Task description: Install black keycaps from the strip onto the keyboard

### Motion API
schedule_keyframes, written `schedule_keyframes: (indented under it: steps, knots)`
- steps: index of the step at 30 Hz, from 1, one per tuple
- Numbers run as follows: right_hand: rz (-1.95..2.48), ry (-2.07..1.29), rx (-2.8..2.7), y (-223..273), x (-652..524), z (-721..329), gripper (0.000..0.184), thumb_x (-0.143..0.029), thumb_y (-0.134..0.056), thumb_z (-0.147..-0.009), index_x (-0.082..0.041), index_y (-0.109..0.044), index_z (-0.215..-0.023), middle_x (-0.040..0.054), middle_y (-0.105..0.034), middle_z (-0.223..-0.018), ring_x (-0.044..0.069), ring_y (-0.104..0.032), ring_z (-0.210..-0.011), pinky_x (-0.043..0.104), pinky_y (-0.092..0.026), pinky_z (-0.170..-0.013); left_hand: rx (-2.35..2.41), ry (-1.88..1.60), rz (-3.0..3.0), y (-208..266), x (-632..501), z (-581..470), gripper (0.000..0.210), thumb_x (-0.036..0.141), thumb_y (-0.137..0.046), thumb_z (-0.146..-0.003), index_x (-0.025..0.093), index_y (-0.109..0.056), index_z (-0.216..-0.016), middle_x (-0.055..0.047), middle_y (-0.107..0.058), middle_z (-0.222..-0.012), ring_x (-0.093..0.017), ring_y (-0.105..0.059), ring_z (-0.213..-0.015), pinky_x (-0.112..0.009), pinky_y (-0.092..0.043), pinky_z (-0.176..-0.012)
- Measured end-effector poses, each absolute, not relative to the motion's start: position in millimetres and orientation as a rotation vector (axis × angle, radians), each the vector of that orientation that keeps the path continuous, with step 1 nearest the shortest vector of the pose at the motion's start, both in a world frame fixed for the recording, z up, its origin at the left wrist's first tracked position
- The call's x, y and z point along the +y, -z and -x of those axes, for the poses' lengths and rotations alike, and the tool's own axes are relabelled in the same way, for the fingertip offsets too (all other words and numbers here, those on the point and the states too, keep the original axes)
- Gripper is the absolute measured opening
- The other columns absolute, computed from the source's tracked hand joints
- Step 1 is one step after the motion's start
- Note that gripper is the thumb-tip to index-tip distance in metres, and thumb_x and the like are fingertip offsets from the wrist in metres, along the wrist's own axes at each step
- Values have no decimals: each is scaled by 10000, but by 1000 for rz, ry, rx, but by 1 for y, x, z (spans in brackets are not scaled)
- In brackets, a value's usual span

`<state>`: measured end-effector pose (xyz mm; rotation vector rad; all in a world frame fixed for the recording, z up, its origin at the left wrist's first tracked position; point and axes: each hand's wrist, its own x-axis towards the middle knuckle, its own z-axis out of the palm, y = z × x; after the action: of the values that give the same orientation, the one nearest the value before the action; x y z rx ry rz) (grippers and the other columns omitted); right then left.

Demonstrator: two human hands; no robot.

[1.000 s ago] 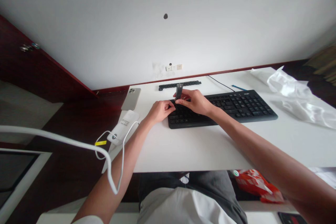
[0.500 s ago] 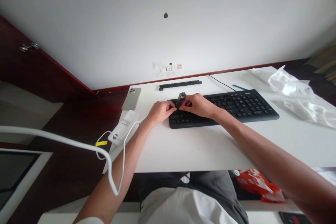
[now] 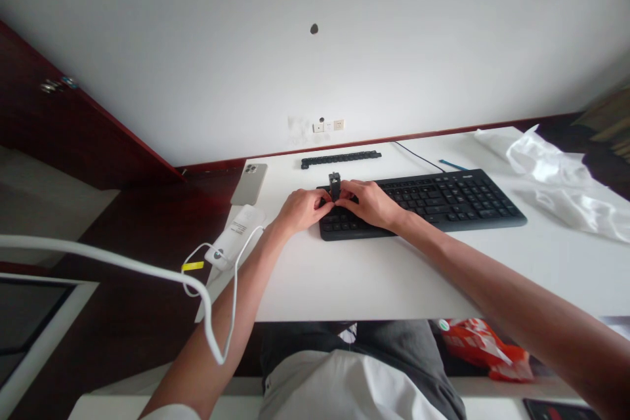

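Observation:
A black keyboard (image 3: 423, 200) lies on the white table, its left end under my hands. A small dark keycap puller (image 3: 335, 186) with a greyish top stands upright over the keyboard's left part. My left hand (image 3: 304, 209) pinches at the left side of its base. From the other side my right hand (image 3: 369, 202) is closed on it, thumb and fingertips together low down. The fingers hide its lower end and the keys beneath. Behind the keyboard lies a row of black keycaps (image 3: 341, 160).
At the table's left edge are a phone (image 3: 249, 184) and a white device (image 3: 235, 236) with a white cable (image 3: 147, 269) crossing my left forearm. A blue stick (image 3: 453, 165) lies behind the keyboard. Crumpled white plastic wrap (image 3: 551, 157) covers the right side. The wall stands behind.
The keycap puller has turned from a slight tilt to upright, its top shifting a little left. My fingertips are closer together around its base. The view has shifted slightly.

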<state>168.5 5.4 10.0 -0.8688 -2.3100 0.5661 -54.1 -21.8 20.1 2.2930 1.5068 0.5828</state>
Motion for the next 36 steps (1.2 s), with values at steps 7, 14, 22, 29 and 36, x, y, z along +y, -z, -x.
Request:
schedule_keyframes:
  steps: [7,14,22,29,36]
  knots:
    - [889,-482,-2370,-13,0,-163,145,-340,-553,-1031,-200,-573,-1065,56,-680,-870,212,-625,-744,302,-448,-680,1484,-592,-2302,-19,-21,56,254,415,-612,-962,224,-772,-915,13,-629,-631,-125,-456,-539,-261,-293,-580]
    - [928,-628,-2302,-16,3,-162,311,-479,-512,-1045,-190,-625,-1065,57,-702,-862,205,-619,-719,300,-438,-679,1488,-610,-2298,-18,-22,55,296,428,-577,-983,219,-767,-895,12,-612,-620,-126,-445,-542,-267,-292,-589]
    - [937,-716,-2296,-18,10,-170,319,-470,-550,-1019,-187,-681,-1087,32,-709,-821,188,-618,-705,285,-434,-677,1504,-625,-2237,-18,-22,53,238,396,-614,-940,222,-762,-873,36,-532,-579,-119,-387,-540,-272,-273,-589]
    - [928,-784,-2251,-17,13,-174,287,-437,-587,-995,-199,-712,-1097,35,-752,-859,198,-665,-734,291,-475,-710,1502,-632,-2206,-17,-21,53,194,368,-642,-914,221,-766,-899,49,-518,-584,-114,-406,-541,-273,-275,-589]
    - [886,-895,-2202,-17,15,-178,262,-379,-612,-978,-193,-724,-1124,47,-791,-936,218,-726,-813,313,-527,-784,1459,-667,-2178,-14,-23,49,158,367,-672,-901,221,-722,-933,75,-459,-568,-108,-376,-537,-260,-275,-579]
